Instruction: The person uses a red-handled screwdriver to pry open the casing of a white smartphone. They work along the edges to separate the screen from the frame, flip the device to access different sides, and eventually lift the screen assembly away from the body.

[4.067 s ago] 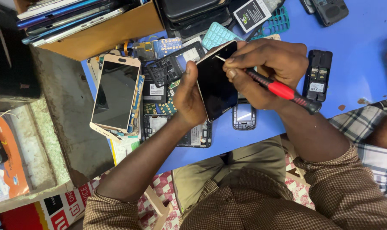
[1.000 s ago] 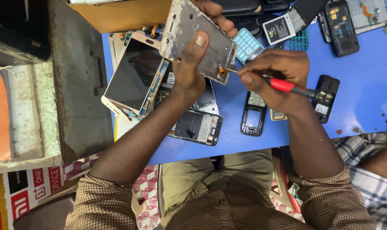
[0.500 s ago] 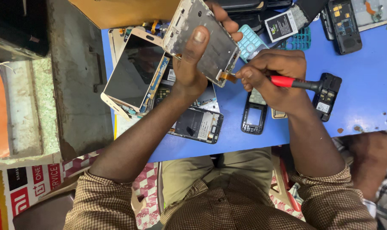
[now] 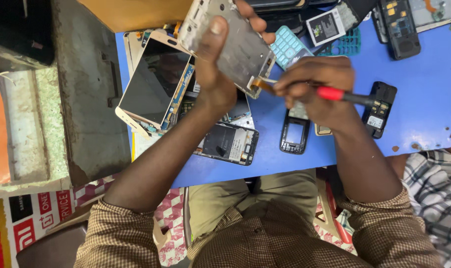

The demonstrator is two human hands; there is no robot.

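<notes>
Phone frame (image 4: 235, 47) in left hand (image 4: 216, 74), screwdriver (image 4: 342, 95) right

Two hands work above a blue table (image 4: 424, 114): one silver phone frame (image 4: 233, 42), one red-handled screwdriver (image 4: 347, 96). On the table: one gold-edged screen panel (image 4: 153, 82), two teal keypads (image 4: 286, 47), one battery (image 4: 324, 27), and three black handset shells, one (image 4: 379, 109) near the table's right edge.

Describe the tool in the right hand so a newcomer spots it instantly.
On the blue table, find the right hand beside the raised metal phone frame. The screwdriver lies across that hand. Its red handle band and dark shaft distinguish it from the black phone shells around.
</notes>
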